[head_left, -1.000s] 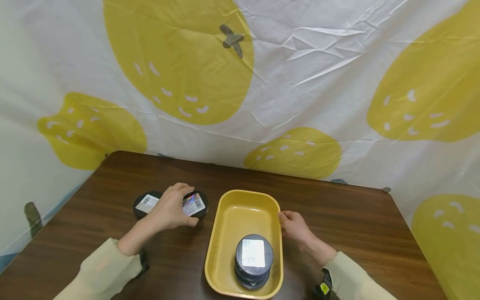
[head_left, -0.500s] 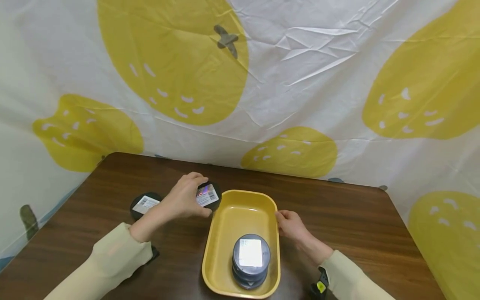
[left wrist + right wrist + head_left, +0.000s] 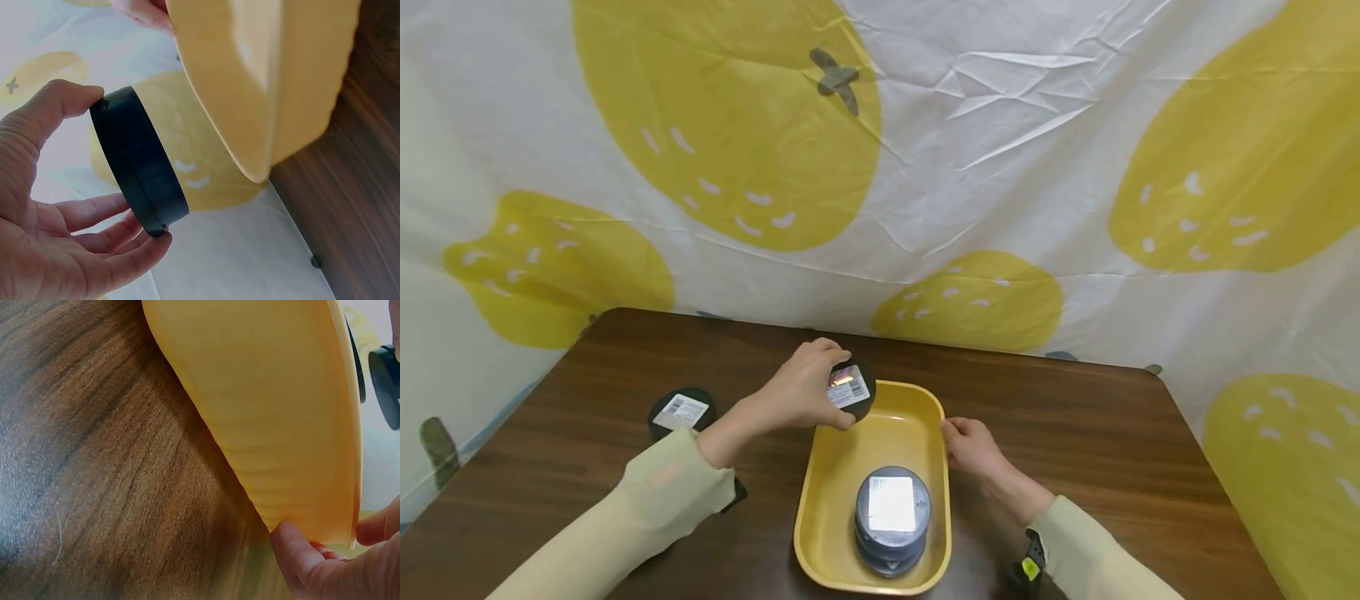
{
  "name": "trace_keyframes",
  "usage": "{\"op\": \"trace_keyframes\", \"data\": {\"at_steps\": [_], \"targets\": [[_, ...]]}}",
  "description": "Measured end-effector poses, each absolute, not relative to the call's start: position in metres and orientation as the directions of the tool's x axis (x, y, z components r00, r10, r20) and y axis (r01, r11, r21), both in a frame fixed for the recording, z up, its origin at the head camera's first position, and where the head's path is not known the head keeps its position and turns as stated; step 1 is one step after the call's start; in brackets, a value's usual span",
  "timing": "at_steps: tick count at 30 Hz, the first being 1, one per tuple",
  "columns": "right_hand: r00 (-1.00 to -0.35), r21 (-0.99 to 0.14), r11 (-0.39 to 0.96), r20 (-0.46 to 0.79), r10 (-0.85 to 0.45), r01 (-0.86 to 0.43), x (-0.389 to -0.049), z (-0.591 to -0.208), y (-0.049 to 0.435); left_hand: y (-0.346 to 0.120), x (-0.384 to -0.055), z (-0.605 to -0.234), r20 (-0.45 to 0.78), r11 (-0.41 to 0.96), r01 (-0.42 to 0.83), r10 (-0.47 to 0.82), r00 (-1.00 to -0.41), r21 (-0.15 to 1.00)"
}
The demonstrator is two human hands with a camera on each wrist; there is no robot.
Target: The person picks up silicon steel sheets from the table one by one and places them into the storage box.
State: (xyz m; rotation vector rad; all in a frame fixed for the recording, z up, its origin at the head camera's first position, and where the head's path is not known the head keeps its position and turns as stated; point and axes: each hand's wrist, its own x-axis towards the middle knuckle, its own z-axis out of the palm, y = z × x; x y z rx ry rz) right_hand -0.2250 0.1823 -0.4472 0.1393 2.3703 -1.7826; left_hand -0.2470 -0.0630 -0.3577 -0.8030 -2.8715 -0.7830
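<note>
My left hand (image 3: 801, 390) holds a flat round black container (image 3: 855, 390) with a white label over the tray's far left corner. In the left wrist view its dark side wall (image 3: 140, 162) sits between thumb and fingertips, tilted. The yellow rectangular tray (image 3: 880, 437) stands on the table with a stack of similar round containers (image 3: 892, 512) in its near end. At the tray's right side, my right hand (image 3: 976, 450) pinches the rim. The right wrist view has fingers (image 3: 294, 550) against the tray's outer wall (image 3: 269, 419), the thumb at the rim.
Another round black container (image 3: 681, 411) lies on the dark wooden table (image 3: 1075, 433) to the left, partly behind my left forearm. A white cloth (image 3: 940, 200) with yellow fruit prints hangs along the table's back edge.
My left hand has lifted a round container off the table beside the other one and carried it right, over the tray's corner. The right hand keeps its grip on the rim.
</note>
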Motion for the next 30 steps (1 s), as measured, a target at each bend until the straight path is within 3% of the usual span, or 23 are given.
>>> {"op": "trace_keyframes", "data": {"at_steps": [18, 30], "targets": [[-0.984, -0.930, 0.332, -0.177, -0.028, 0.158, -0.225, -0.447, 0.186, -0.019, -0.254, -0.357, 0.135, 0.719, 0.525, 0.527, -0.839, 0.455], [-0.987, -0.958, 0.246, -0.158, -0.022, 0.148, -0.226, -0.451, 0.186, 0.000, -0.256, -0.360, 0.074, 0.735, 0.500, 0.529, -0.845, 0.459]]}}
